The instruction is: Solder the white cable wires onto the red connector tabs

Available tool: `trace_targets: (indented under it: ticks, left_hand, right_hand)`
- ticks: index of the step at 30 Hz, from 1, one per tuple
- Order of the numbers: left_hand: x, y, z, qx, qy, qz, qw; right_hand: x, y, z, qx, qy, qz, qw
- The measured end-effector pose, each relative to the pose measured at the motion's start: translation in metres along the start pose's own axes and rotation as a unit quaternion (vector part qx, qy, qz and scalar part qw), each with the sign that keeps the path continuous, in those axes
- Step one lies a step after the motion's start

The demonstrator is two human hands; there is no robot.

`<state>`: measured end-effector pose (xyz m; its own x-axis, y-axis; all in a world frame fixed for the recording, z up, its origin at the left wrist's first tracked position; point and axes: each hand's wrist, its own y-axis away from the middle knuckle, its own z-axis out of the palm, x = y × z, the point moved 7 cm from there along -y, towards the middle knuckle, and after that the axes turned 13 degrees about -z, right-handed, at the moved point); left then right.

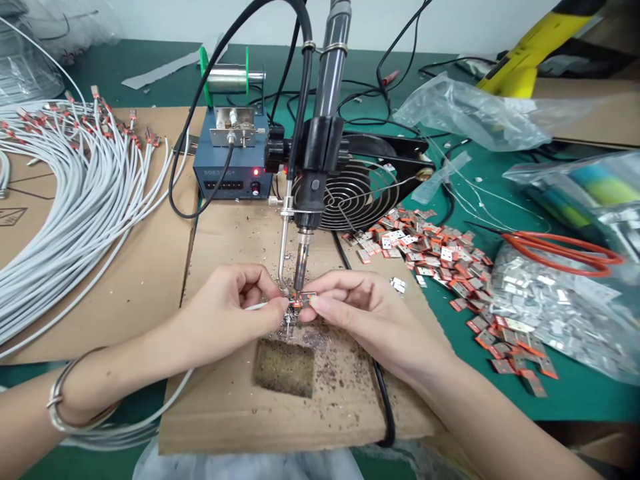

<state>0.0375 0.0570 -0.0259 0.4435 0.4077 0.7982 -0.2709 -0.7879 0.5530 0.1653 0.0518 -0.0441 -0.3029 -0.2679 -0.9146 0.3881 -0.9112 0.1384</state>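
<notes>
Okay | USB plug (309,299): between both hands' fingertips, just below soldering iron (300,267) tip, contact unclear | axis left-right, roughly inline with white cable (257,307) | right hand (369,310) nearer, pinching plug | left hand (233,310) pinching cable

The left hand (245,303) pinches a white cable (256,307), the right hand (357,303) a USB connector (309,299), both at the soldering iron (311,193) tip; a sponge (285,368) lies on cardboard (215,410).
</notes>
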Motion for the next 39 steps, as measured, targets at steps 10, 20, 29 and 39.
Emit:
trace_targets:
  ticks: [10, 20, 29, 39]
  left_hand:
    - [-0.0016, -0.0026, -0.0015, 0.009, -0.021, 0.002, 1.000]
    - [-0.0025, 0.0019, 0.0000, 0.001, -0.023, -0.010, 1.000]
    - [-0.0026, 0.0037, 0.0007, 0.000, -0.012, -0.009, 1.000]
    - [-0.0033, 0.0019, 0.0003, -0.001, -0.010, -0.014, 1.000]
  right_hand:
    - [-0.0018, -0.0014, -0.0006, 0.020, 0.051, -0.010, 0.998]
    - [-0.0013, -0.0005, 0.0007, 0.001, 0.034, 0.001, 0.999]
    - [-0.0003, -0.0001, -0.0003, 0.005, 0.019, 0.010, 1.000]
    - [-0.0004, -0.0002, -0.0002, 0.005, 0.020, 0.005, 1.000]
